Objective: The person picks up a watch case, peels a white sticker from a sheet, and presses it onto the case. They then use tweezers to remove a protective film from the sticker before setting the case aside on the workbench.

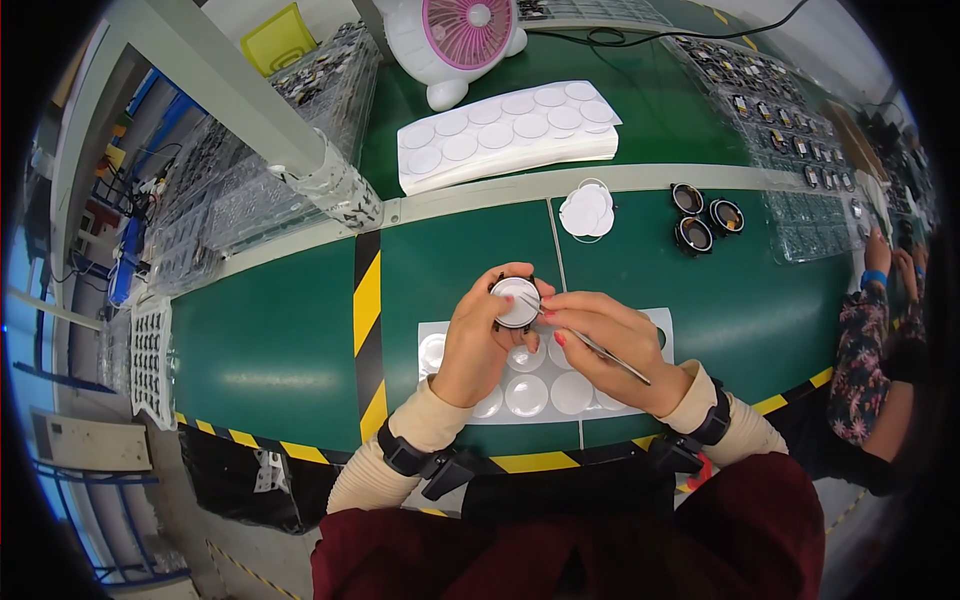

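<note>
My left hand (478, 345) holds a small round black part with a white disc on its face (517, 301), raised above a white sheet of round stickers (545, 390) on the green belt. My right hand (610, 345) grips thin metal tweezers (600, 350), whose tip touches the disc on the part. Both hands meet at the middle of the view, just over the sheet.
A stack of white sticker sheets (505, 135) and a small pink-and-white fan (455, 40) lie beyond. Loose white discs (587, 210) and three black round parts (705, 220) sit to the right. Clear trays (770, 110) line the far side. Another person's arm (865, 340) is at the right.
</note>
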`<action>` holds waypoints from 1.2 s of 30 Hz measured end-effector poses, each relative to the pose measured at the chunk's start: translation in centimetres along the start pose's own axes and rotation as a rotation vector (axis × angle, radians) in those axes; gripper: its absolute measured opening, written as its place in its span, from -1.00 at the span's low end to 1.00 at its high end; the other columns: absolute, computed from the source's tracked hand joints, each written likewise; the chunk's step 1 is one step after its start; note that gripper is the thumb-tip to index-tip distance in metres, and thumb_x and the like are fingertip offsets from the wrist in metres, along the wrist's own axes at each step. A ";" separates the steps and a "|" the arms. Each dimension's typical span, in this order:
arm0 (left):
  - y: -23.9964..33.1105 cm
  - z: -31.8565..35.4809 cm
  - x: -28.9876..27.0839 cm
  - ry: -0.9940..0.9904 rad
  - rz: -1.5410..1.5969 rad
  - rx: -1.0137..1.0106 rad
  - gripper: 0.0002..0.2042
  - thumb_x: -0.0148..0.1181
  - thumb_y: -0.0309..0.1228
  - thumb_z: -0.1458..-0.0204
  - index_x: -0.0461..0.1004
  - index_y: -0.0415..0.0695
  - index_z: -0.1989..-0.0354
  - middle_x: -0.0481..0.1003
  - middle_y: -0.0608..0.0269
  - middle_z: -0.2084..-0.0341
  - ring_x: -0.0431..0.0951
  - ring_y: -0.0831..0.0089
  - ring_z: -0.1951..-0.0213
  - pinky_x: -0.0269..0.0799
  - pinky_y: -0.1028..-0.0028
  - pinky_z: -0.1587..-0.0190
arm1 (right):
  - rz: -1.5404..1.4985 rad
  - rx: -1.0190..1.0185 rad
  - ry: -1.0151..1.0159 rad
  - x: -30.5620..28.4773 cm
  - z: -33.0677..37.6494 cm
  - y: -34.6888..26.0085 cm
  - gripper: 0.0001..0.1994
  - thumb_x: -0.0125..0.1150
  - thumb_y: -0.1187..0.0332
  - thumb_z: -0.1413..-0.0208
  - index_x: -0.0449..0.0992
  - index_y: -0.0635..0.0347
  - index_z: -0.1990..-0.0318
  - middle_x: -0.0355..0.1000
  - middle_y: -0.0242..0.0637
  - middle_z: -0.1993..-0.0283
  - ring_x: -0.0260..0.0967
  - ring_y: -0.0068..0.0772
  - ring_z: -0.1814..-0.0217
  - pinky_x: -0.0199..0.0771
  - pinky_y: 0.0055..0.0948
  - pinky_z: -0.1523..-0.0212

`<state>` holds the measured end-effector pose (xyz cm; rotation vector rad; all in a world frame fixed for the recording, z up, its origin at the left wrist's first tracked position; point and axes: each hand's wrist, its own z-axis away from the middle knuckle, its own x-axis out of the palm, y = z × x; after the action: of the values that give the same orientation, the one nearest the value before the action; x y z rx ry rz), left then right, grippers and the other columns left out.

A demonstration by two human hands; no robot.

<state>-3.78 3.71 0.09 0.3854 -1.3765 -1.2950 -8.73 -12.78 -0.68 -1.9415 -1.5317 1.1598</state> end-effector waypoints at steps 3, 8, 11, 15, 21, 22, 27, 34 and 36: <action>-0.3 0.0 -0.1 0.003 0.023 0.003 -0.71 -0.32 -0.25 -0.16 0.27 -0.17 0.16 0.41 0.13 0.31 0.43 0.40 0.39 0.30 0.52 0.54 | -0.034 0.032 -0.021 -0.1 0.0 0.0 -0.77 0.08 0.66 0.10 0.47 0.35 0.22 0.42 -0.10 0.14 0.43 -0.29 0.20 0.43 -0.49 0.20; 0.1 -0.1 -0.6 -0.020 0.026 -0.044 -0.63 -0.38 -0.12 -0.19 0.28 -0.16 0.23 0.42 0.14 0.38 0.42 0.40 0.44 0.22 0.54 0.59 | -0.402 0.271 -0.005 -0.6 -0.4 0.4 -0.80 0.01 0.61 -0.01 0.46 0.39 0.19 0.42 -0.10 0.18 0.44 -0.33 0.24 0.47 -0.49 0.22; 0.3 -0.1 -0.8 -0.117 0.055 -0.080 -0.54 -0.44 -0.02 -0.18 0.29 -0.14 0.30 0.42 0.16 0.44 0.41 0.41 0.49 0.15 0.57 0.62 | -0.648 0.460 0.012 -1.1 -0.9 0.4 -0.80 -0.04 0.58 -0.05 0.45 0.43 0.19 0.43 -0.09 0.20 0.45 -0.34 0.26 0.48 -0.47 0.21; 0.4 -0.2 -1.0 -0.184 0.124 -0.160 -0.52 -0.45 0.02 -0.18 0.29 -0.15 0.25 0.44 0.15 0.46 0.40 0.44 0.48 0.19 0.56 0.58 | -0.873 0.659 0.015 -1.5 -0.9 0.5 -0.79 -0.09 0.54 -0.08 0.47 0.47 0.23 0.43 -0.06 0.18 0.45 -0.32 0.27 0.48 -0.45 0.19; 0.4 -0.2 -1.0 -0.191 0.139 -0.208 -0.51 -0.42 0.05 -0.17 0.29 -0.14 0.21 0.43 0.16 0.40 0.41 0.43 0.44 0.22 0.54 0.53 | -0.803 0.621 -0.080 -1.7 -1.0 0.4 -0.80 -0.09 0.58 -0.07 0.48 0.45 0.25 0.42 -0.02 0.15 0.46 -0.30 0.28 0.47 -0.40 0.17; 0.2 -0.3 -0.9 -0.158 0.139 -0.208 -0.51 -0.41 0.05 -0.17 0.29 -0.14 0.20 0.43 0.16 0.38 0.41 0.42 0.43 0.24 0.53 0.50 | -0.801 0.620 -0.084 -1.6 -1.0 0.4 -0.80 -0.09 0.58 -0.07 0.48 0.45 0.25 0.42 -0.02 0.15 0.46 -0.30 0.28 0.47 -0.40 0.17; 0.5 -0.6 -0.6 -0.078 0.156 -0.198 -0.52 -0.38 0.03 -0.17 0.29 -0.15 0.15 0.42 0.18 0.32 0.42 0.41 0.36 0.33 0.46 0.34 | -0.368 0.074 -0.244 -1.0 -0.6 0.0 -0.82 -0.02 0.64 -0.02 0.48 0.44 0.23 0.44 -0.07 0.20 0.46 -0.30 0.23 0.47 -0.45 0.17; -1.1 -1.9 -3.2 -0.128 0.292 -0.095 -0.53 -0.33 -0.02 -0.18 0.24 -0.19 0.03 0.40 0.15 0.26 0.43 0.37 0.29 0.35 0.39 0.17 | -0.613 0.265 -0.163 -1.3 -0.5 0.2 -0.79 -0.09 0.65 -0.02 0.47 0.41 0.23 0.41 0.04 0.14 0.45 -0.15 0.22 0.45 -0.35 0.10; -1.6 -1.9 -3.8 -0.132 0.316 -0.054 -0.54 -0.31 -0.04 -0.18 0.23 -0.20 0.01 0.40 0.15 0.24 0.43 0.36 0.27 0.35 0.38 0.15 | -0.913 0.415 -0.060 -1.4 -0.7 -0.1 -0.80 -0.12 0.62 -0.05 0.46 0.44 0.23 0.40 0.05 0.13 0.45 -0.14 0.20 0.44 -0.35 0.09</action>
<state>-1.73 5.41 -3.58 0.0422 -1.4432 -1.1073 -8.25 -13.93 0.26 -0.7733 -1.7269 0.9852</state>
